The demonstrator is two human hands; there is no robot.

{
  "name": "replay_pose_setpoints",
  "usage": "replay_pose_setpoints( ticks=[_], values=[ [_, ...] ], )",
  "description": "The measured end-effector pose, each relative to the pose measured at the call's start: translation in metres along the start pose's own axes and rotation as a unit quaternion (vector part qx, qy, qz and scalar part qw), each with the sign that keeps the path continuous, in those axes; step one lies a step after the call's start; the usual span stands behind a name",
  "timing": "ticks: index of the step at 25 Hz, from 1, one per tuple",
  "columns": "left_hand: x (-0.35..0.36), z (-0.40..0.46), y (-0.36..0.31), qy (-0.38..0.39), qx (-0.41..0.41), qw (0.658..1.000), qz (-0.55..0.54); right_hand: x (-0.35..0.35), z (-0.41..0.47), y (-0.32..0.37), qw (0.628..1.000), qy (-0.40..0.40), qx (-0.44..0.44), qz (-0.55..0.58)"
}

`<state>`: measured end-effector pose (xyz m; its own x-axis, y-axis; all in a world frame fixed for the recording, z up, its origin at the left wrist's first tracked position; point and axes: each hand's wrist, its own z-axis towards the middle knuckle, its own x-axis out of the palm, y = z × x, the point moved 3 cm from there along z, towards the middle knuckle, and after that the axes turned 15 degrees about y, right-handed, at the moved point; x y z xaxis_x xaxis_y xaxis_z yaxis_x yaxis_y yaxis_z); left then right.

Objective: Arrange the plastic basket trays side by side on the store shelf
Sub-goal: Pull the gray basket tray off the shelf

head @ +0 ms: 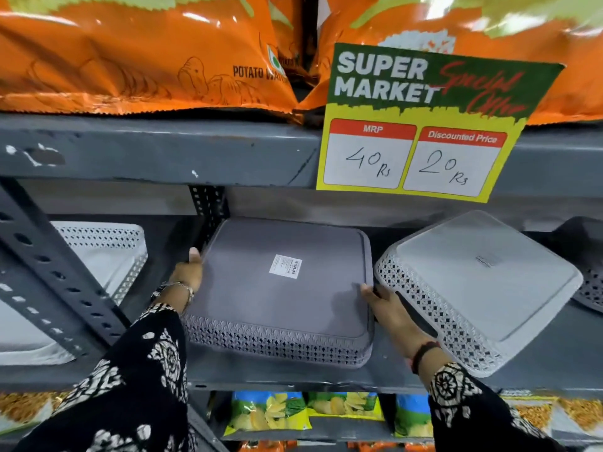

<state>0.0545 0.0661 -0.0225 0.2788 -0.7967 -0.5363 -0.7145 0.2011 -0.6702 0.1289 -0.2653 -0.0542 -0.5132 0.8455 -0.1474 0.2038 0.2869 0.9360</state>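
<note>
Two black sleeves with a white print enter from the bottom edge, one per arm. The left hand [189, 272] presses flat against the left edge of an upturned purple-grey plastic basket tray [280, 288] with a perforated lattice wall, thumb pointing up along that edge. The right hand [388, 308] grips the tray's right edge, thumb on the flat base and fingers around the side; so both hands hold this one tray between them. The tray rests base-up on the grey metal shelf [326, 376], near the front lip, and carries a small white barcode label [285, 263] on its base. Just beside it to the right, an upturned light-grey plastic lattice basket tray [483, 288] sits tilted, its near corner by the right hand. A darker tray [587, 288] lies farther right, partly cut off by the frame. Left of a perforated grey upright post [208, 210], a white lattice tray [104, 252] stands open-side toward the camera; it appears to lean, though the post hides part of it. A green-and-yellow price sign [424, 125] hangs from the upper shelf below orange snack bags [130, 53].
</note>
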Motion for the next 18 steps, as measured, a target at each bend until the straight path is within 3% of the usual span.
replay_pose_setpoints(
  ticks=[3,6,9,10,13,15,18],
  values=[
    [-0.016,0.003,0.000,-0.024,0.017,0.997,-0.067,-0.006,-0.001,0.015,0.998,0.040,-0.043,0.035],
    [-0.037,0.020,-0.002,-0.045,0.052,0.981,-0.179,-0.018,0.003,0.034,0.986,0.065,-0.140,0.057],
    [-0.042,-0.004,-0.023,0.020,0.065,0.932,-0.356,-0.030,0.007,0.031,0.978,0.041,-0.198,-0.057],
    [-0.043,-0.012,-0.030,0.040,0.061,0.928,-0.366,-0.032,0.004,0.028,0.977,0.023,-0.193,-0.089],
    [-0.045,-0.016,-0.039,0.094,0.069,0.944,-0.310,-0.036,0.000,0.015,0.979,-0.036,-0.157,-0.120],
    [-0.045,-0.017,-0.044,0.097,0.040,0.970,-0.221,-0.035,-0.005,0.010,0.991,-0.015,-0.135,0.006],
    [-0.039,-0.005,-0.033,0.118,0.003,0.980,-0.160,-0.034,-0.003,0.002,0.982,0.036,-0.097,0.159]
  ],
)
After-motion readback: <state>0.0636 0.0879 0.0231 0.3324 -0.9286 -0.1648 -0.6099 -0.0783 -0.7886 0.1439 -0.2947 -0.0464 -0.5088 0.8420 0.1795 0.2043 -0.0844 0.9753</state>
